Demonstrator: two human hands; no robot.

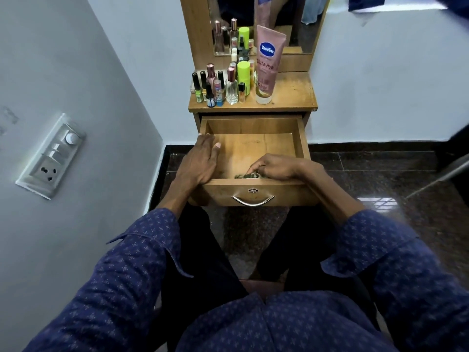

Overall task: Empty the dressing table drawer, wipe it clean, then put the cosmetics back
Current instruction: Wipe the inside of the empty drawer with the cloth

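While the drawer (253, 146) stands pulled out below the desk (291, 95), the left hand (200, 161) rests flat with straight fingers on its left wall. The right hand (274, 168) curls round a dark cloth (247, 176) at the drawer's front inside edge. The cosmetics (228, 82) stand clustered on the desk top, well apart from both hands.

You're in a home bedroom corner: mirror (266, 24), cosmetics (223, 82) on the worktop (291, 92), wall switchboard (52, 156).
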